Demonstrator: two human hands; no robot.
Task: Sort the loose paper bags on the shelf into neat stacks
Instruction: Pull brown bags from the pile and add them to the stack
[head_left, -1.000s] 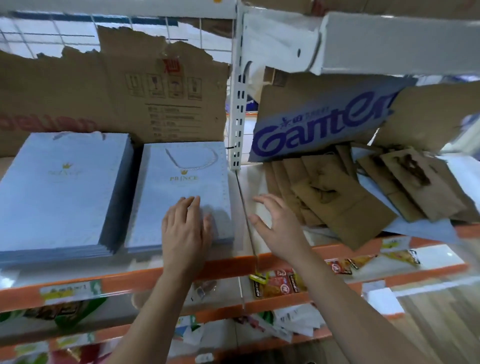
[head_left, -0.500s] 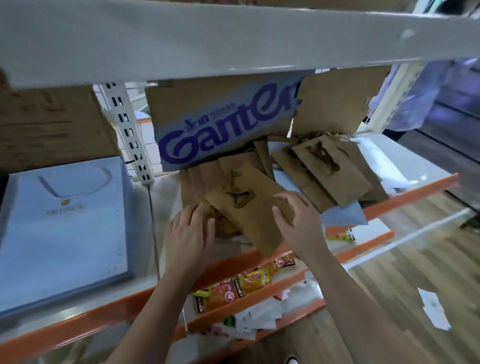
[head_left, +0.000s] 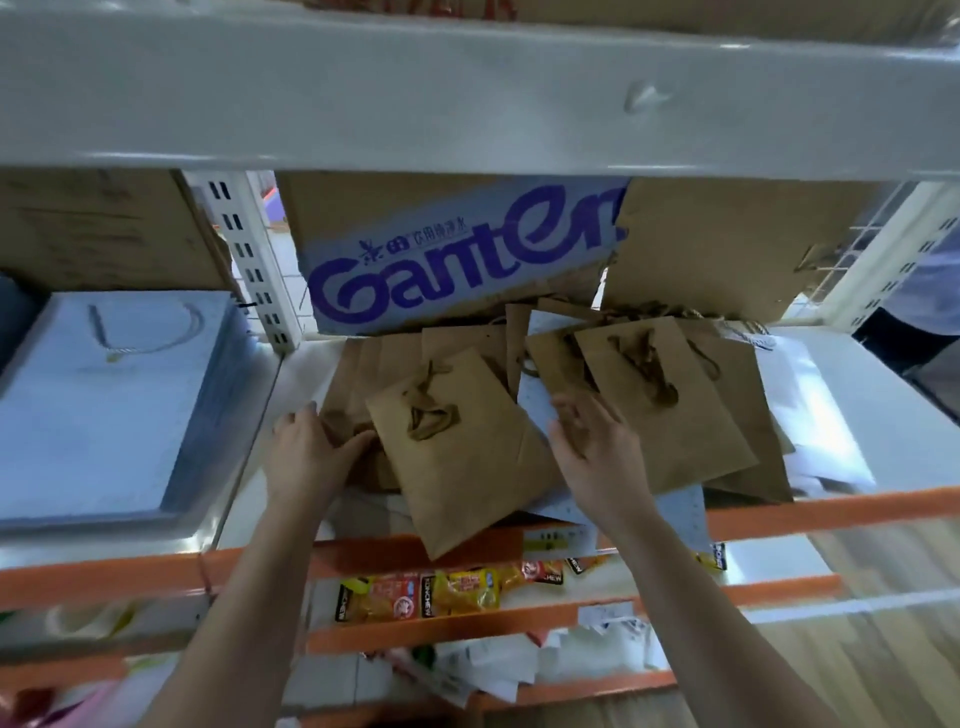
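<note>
White metal shelving (head_left: 467, 93) with orange rails (head_left: 831, 512); flattened cardboard (head_left: 727, 244) lines the shelving's back, wooden plank floor (head_left: 883, 649) below its right end.

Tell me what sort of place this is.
Probably a shop or its stockroom: metal shelves with orange edges, brown paper bags and a stack of pale blue bags kept in bulk, and snack packets on the shelf below.

This looks like a shop or its stockroom: tiers of steel shelving (head_left: 831, 512) with orange front edges and slotted uprights (head_left: 249, 260). A printed cardboard box (head_left: 457, 260) stands at 12 o'clock. Stacked pale blue gift bags (head_left: 114, 405) lie at 9 o'clock, brown paper bags (head_left: 457, 452) in the middle, and snack packets (head_left: 441, 592) at 6 o'clock.
</note>
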